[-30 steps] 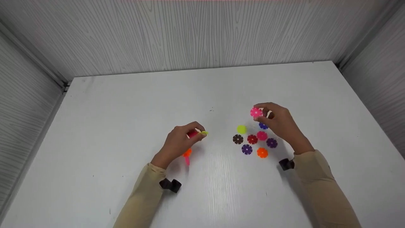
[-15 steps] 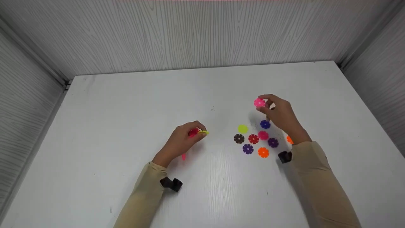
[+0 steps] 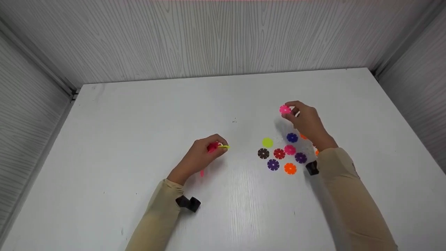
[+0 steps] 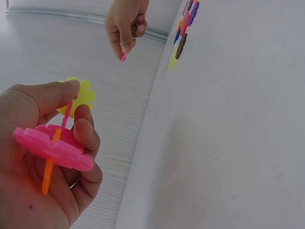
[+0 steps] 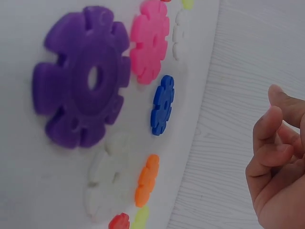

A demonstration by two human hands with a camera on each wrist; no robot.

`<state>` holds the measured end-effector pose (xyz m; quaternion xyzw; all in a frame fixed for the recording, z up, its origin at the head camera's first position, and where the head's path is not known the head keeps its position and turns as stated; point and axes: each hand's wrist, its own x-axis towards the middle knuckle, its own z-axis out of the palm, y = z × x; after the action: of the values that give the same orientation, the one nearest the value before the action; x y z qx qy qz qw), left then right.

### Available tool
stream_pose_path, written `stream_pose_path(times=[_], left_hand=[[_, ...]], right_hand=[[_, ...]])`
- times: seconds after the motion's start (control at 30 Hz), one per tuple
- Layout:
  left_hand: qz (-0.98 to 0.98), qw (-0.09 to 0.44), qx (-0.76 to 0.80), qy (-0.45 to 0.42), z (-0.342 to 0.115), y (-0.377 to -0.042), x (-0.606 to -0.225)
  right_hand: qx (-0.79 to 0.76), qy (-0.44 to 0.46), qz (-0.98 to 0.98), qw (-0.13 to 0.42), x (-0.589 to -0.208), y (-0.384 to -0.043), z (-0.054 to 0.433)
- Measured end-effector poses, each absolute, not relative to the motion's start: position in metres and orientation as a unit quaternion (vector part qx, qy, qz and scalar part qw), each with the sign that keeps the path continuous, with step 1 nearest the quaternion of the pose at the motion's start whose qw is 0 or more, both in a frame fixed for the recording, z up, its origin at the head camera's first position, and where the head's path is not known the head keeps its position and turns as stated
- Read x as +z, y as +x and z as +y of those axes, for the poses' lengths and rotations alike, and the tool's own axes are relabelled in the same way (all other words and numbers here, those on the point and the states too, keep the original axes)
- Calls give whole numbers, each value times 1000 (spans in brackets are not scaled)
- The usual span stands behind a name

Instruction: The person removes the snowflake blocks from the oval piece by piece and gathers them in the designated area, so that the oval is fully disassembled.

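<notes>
My left hand holds a joined cluster of notched plastic discs over the table, left of the loose ones. In the left wrist view its thumb and finger pinch a yellow disc, which connects to pink discs and an orange disc set edge-on across the palm. Farther back, my right hand pinches a single pink disc between thumb and fingertip, above the table. That disc does not show in the right wrist view, where the right hand appears at the right edge.
Several loose discs lie on the white table below the right hand, among them a purple disc, a brown disc, a blue disc and a white disc. The right forearm covers some. A grey wood-grain panel stands behind.
My right hand has lifted the pink disc away from the loose discs, toward the back of the table. Orange discs show beside the right wrist. The left hand has stayed nearly still, its cluster tilting slightly.
</notes>
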<state>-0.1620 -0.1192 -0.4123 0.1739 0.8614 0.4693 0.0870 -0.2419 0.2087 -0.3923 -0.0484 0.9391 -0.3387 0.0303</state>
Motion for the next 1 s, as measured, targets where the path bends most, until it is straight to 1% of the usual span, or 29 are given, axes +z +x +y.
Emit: stream_pose_path(times=[0.37, 0.6, 0.67, 0.87, 1.0], left_hand=[[858, 121, 460, 192, -122, -161, -412], [838, 187, 469, 207, -123, -159, -413], [834, 198, 468, 213, -124, -159, -413], [827, 215, 470, 222, -125, -160, -412], [821, 226, 472, 226, -125, -160, -413]], right_hand=[[-329, -45, 942, 52, -397, -249, 209], [-320, -15, 944, 73, -391, -257, 211], [-323, -8, 943, 79, -390, -259, 212], [-323, 3, 941, 105, -391, -263, 214], [-317, -6, 940, 126, -398, -264, 216]])
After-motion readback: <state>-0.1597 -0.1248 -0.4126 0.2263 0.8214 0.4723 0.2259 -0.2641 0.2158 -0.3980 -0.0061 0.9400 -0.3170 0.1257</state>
